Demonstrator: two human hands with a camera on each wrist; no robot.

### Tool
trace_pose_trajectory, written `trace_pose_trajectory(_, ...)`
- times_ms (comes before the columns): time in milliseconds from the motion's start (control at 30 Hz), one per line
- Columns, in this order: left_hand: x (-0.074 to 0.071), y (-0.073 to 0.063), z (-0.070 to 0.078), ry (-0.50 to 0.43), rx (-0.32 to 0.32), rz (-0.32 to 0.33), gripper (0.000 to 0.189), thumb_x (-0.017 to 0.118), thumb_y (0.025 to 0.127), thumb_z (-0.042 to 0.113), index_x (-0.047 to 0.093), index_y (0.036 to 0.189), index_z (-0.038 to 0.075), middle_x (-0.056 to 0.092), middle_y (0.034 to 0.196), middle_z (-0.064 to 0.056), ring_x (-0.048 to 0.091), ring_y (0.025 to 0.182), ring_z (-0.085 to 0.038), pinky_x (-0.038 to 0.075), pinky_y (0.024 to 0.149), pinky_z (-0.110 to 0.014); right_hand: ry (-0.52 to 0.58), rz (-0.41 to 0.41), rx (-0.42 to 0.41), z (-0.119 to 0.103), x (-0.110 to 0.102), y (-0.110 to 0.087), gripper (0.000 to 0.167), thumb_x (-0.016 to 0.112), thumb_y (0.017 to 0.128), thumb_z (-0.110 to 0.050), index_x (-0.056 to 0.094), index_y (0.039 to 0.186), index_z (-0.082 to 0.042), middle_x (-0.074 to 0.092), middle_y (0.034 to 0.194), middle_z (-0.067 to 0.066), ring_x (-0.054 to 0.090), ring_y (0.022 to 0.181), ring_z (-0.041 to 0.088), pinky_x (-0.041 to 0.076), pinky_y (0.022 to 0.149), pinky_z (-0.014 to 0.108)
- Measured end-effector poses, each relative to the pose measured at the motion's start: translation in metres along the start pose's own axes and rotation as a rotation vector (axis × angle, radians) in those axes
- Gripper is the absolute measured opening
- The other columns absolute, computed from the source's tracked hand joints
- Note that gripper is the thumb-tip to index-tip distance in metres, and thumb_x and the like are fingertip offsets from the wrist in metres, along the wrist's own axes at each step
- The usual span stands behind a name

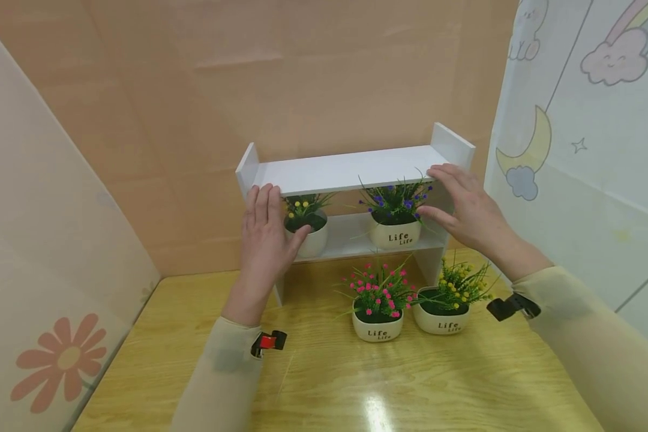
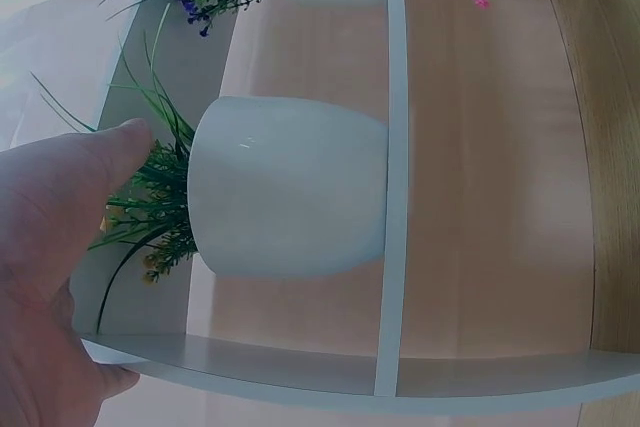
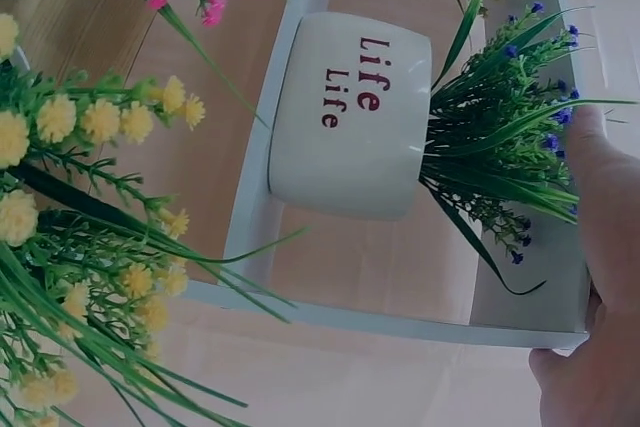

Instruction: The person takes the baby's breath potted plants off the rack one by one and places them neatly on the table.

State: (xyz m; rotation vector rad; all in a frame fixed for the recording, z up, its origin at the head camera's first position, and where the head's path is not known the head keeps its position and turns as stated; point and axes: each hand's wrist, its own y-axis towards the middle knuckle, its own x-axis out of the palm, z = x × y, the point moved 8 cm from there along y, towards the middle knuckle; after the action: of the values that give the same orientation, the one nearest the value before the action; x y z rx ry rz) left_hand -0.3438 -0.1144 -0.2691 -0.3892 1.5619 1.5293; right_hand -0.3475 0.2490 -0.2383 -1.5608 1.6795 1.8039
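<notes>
A white two-tier shelf [image 1: 351, 168] stands against the back wall. My left hand [image 1: 264, 234] grips its upper left corner, fingertips at the top board and thumb lower, overlapping a white pot with yellow flowers [image 1: 312, 240]. In the left wrist view a fingertip shows outside the side panel [image 2: 260, 367]. At the upper right corner my right hand [image 1: 470, 207] grips the shelf likewise, fingers over the top board's edge and thumb below. Close by its thumb, a "Life" pot with blue-purple flowers [image 1: 396, 234] sits on the middle board.
On the wooden table [image 1: 313, 384], in front of the shelf, stand a pot with pink flowers [image 1: 378, 327] and, to its right, a pot with yellow flowers [image 1: 443, 321]. Decorated panels rise at the left [image 1: 43, 228] and right [image 1: 583, 198].
</notes>
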Motion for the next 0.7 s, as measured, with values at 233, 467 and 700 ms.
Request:
trace_pose_trajectory(233,-0.001,0.0,-0.001,-0.037,0.002,0.005,0.105,0.085,0.098,0.045,0.023,0.169,-0.002,0.022,0.176,-0.021,0.006,0.168,-0.039,0.013,0.136,-0.052,0.012,0.023,-0.031,0.001,0.003,0.0,0.081,0.085,0.099,-0.03,0.044,0.165,-0.005,0.039,0.17,0.02,0.033,0.158,0.046,0.034,0.122,0.07)
trace_pose_trajectory(467,-0.006,-0.008,0.003,-0.125,0.022,0.083,0.11,0.093,0.092,0.04,0.026,0.168,-0.001,0.024,0.175,-0.023,0.008,0.168,-0.042,0.016,0.134,-0.061,0.016,0.032,-0.049,0.003,0.005,0.001,0.082,0.087,0.098,-0.027,0.044,0.165,-0.005,0.039,0.17,0.019,0.032,0.158,0.045,0.033,0.124,0.068)
trace_pose_trajectory(700,-0.009,-0.025,0.009,-0.21,0.052,0.154,0.109,0.094,0.092,0.037,0.026,0.169,0.0,0.026,0.174,-0.024,0.012,0.167,-0.044,0.015,0.133,-0.062,0.022,0.03,-0.042,0.005,0.005,0.001,0.083,0.088,0.097,-0.027,0.044,0.165,-0.006,0.039,0.17,0.019,0.031,0.159,0.044,0.032,0.125,0.067)
